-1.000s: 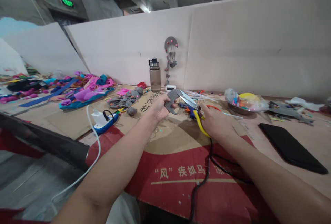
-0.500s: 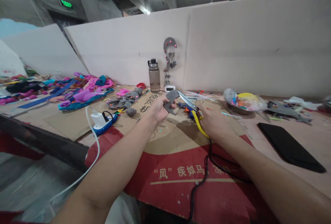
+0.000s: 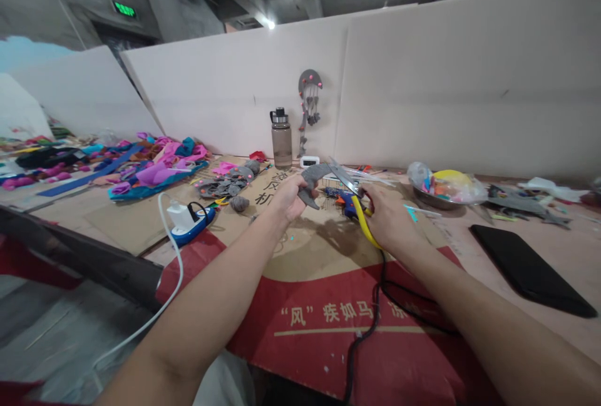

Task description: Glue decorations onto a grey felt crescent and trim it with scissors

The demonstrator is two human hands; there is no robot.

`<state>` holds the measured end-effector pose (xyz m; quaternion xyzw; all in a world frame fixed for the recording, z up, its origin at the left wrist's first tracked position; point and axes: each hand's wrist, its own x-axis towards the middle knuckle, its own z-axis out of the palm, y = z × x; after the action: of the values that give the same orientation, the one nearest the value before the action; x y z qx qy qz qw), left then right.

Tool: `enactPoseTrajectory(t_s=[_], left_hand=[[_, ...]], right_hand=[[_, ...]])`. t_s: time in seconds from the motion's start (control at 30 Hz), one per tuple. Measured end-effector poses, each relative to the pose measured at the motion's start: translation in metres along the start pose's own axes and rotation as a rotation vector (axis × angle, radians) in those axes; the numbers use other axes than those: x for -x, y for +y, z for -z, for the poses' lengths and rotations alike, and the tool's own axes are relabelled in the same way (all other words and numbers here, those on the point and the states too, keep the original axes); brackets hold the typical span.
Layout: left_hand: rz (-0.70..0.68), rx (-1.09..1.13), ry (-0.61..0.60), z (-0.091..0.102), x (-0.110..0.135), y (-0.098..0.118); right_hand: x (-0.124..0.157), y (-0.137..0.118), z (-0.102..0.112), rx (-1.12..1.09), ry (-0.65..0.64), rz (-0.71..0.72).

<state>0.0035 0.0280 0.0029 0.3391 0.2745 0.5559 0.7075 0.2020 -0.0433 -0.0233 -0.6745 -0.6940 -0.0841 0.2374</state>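
My left hand pinches a grey felt crescent, holding it up over the cardboard. In my right hand is a pair of scissors with yellow handles. Their blades are parted and meet the right end of the crescent; whether they bite into it I cannot tell. Behind the scissors a blue glue gun rests by a small wire rack, partly hidden by my hand. Against the back panel hangs a grey crescent mobile with pink balls.
At the back stand a water bottle and a small white clock. Grey felt pieces and a power strip lie left. On the right are a metal bowl and a black phone. A black cable crosses the cardboard.
The scissor blades have opened wider at the crescent's right end. The crescent is held at a slightly different angle, its right end reaching further right. The view has shifted slightly.
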Motion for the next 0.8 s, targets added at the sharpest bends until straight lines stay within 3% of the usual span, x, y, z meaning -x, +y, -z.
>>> enactPoseTrajectory(t_s=[0.23,0.37,0.5,0.67,0.8], left_hand=[[-0.003,-0.023,0.027,0.001,0.0,0.0],[0.012,-0.076,0.128,0.005,-0.005,0.002],[-0.073,-0.116,0.122,0.015,-0.014,0.013],[-0.336,-0.089,0.147,0.031,-0.024,0.03],[-0.336,-0.148,0.193,0.034,-0.024,0.027]], right_hand=[[0.005,-0.005,0.002,0.087,-0.036,0.008],[0.009,-0.009,0.002,0.035,-0.018,0.146],[0.01,-0.012,0.002,0.032,-0.025,0.223],[0.011,-0.016,0.006,0.091,-0.111,0.14],[0.01,-0.017,0.008,0.075,-0.244,0.07]])
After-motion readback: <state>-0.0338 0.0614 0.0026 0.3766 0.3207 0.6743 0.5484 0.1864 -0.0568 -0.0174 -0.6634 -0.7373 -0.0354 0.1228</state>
